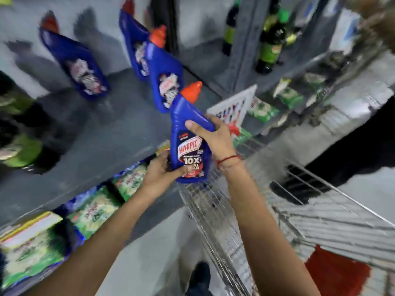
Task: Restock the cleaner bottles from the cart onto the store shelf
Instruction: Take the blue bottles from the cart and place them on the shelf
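A blue Harpic cleaner bottle [189, 144] with an orange-red cap is held in both hands above the gap between the wire cart [224, 210] and the grey store shelf [102, 129]. My right hand [210, 137] grips its upper body, thumb across the front. My left hand [161, 174] holds the bottle's base from the left. Three more blue bottles stand on the shelf: one [164, 77] just beyond the held bottle, one [134, 48] behind that, one [72, 58] further left.
Green-labelled dark bottles [19, 133] stand at the shelf's left end, and others [270, 39] in the bay to the right. Green and yellow packets [94, 206] fill the lower shelf. A white basket [237, 103] sits by the cart. A red object [335, 272] is at the cart's near end.
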Action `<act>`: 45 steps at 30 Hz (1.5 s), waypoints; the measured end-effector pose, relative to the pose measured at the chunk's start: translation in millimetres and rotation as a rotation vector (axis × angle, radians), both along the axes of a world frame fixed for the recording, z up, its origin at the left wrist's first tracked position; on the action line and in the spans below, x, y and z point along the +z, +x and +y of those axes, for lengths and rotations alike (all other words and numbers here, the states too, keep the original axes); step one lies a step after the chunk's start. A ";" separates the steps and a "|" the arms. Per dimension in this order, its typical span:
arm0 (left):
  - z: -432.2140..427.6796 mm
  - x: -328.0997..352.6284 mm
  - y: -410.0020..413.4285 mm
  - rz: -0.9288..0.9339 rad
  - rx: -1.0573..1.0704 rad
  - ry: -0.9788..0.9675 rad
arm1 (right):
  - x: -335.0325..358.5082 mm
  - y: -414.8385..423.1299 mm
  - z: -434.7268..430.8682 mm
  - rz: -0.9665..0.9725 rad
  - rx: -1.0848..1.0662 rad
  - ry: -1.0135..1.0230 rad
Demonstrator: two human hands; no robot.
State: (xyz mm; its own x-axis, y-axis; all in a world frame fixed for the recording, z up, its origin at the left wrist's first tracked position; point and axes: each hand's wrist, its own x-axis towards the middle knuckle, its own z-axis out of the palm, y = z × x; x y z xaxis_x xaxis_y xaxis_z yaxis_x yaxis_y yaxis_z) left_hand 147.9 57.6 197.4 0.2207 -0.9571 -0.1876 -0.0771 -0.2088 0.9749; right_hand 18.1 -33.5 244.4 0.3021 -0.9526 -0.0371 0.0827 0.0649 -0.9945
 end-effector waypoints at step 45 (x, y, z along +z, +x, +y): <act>-35.7 -22.9 186.0 -0.338 0.425 0.009 | -54.0 113.2 -95.4 0.462 -0.223 -0.167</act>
State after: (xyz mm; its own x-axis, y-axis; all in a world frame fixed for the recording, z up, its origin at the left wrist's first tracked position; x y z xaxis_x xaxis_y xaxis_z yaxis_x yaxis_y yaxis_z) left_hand 333.9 22.0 174.5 0.6378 -0.7688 -0.0466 -0.2930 -0.2981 0.9085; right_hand 131.3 -128.9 190.4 0.0795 -0.9961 0.0388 -0.3724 -0.0658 -0.9257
